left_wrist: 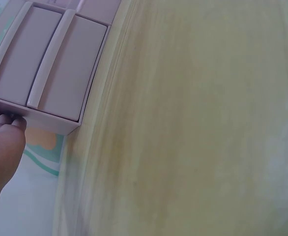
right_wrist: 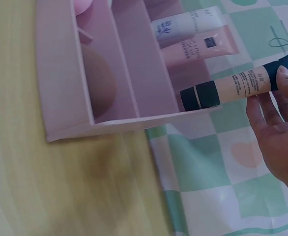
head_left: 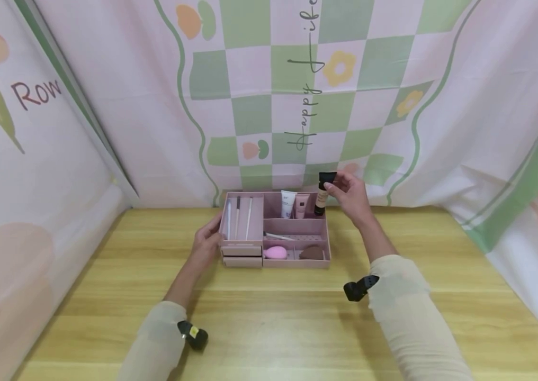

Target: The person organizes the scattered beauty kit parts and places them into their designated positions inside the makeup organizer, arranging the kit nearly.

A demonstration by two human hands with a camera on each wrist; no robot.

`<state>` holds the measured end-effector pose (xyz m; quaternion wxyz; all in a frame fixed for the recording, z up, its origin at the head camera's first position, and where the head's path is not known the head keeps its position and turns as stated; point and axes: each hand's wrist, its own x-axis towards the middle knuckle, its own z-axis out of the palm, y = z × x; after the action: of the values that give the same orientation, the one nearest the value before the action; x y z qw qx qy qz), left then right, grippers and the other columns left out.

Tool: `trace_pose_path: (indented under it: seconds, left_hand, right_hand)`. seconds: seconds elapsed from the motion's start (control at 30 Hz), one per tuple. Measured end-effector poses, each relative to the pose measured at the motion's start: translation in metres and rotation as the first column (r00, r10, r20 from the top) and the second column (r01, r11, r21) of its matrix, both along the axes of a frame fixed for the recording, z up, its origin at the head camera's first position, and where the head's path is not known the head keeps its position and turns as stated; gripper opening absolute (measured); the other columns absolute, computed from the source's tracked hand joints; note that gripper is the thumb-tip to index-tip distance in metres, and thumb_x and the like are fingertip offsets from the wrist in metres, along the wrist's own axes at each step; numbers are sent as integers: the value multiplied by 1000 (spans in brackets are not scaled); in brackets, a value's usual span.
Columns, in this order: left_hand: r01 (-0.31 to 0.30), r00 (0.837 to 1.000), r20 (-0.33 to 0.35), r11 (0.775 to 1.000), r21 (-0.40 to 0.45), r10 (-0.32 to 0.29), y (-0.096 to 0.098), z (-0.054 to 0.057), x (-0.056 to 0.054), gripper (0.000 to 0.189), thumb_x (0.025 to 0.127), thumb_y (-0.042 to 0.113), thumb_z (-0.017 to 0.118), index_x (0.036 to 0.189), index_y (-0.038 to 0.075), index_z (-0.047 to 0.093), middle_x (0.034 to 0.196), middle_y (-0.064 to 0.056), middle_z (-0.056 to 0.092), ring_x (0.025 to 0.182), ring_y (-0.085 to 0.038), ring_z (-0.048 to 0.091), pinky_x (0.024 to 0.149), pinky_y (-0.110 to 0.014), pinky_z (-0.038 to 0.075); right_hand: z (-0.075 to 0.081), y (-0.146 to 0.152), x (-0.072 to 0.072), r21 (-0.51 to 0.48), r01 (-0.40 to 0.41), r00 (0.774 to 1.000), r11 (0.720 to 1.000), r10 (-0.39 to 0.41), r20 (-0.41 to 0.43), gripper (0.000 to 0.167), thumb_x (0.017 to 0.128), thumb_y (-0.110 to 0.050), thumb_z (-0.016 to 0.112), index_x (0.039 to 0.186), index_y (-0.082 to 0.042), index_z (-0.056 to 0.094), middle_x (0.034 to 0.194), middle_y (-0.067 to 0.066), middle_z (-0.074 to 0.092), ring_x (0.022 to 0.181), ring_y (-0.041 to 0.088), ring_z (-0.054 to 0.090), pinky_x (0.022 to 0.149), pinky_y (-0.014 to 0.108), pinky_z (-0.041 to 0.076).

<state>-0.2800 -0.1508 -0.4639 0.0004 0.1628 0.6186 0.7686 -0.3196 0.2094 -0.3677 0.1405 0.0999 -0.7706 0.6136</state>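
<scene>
A pink makeup organizer (head_left: 296,263) stands on the table near its far edge. My right hand (head_left: 352,198) pinches a tube of foundation (right_wrist: 242,84) by its black crimped end. The tube has a beige body and a black cap. It is cap-down, slightly tilted, with its cap inside the back right compartment. Beside it, a white tube (head_left: 287,203) and a pink tube (head_left: 301,205) stand in the same row. My left hand (head_left: 206,243) rests against the organizer's left side, next to its two small drawers (left_wrist: 70,64); some of its fingers are hidden.
Slim brushes (head_left: 238,217) lie in the organizer's top left tray. A pale stick (head_left: 278,236) lies in the middle compartment. The front compartment holds a pink makeup sponge (head_left: 276,253) and a brown rounded item (head_left: 312,253). A patterned curtain (head_left: 250,114) hangs directly behind the wooden table (head_left: 269,323).
</scene>
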Motion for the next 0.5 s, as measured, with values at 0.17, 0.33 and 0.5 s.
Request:
trace_pose_path:
  seconds: [0.17,0.33,0.5]
  left_hand:
    - [4,999,51,1000,7,-4,2,5,2,76,83,-10,44,157,-6,25,169,-22,20,158,-38,19,129,-46,18]
    - [9,999,44,1000,3,-9,2,6,3,76,84,-9,45,157,-5,25,169,-21,19,158,-37,18,130,-46,18]
    - [1,999,43,1000,3,-1,2,6,2,76,83,-10,44,157,-6,25,169,-21,20,157,-38,20,129,-45,20]
  right_hand:
    - [-9,1,-1,49,13,1000,999,-14,24,36,96,-2,63,127,15,55,111,7,70,92,-8,64,87,4,54]
    - [-18,3,-4,110,35,999,993,-39,32,35,96,-5,65,125,13,58,119,23,68,92,-8,64,86,3,52]
    - [-23,5,-6,145,16,998,989,-24,51,34,95,1,63,127,13,58,125,33,64,90,-11,60,84,3,53]
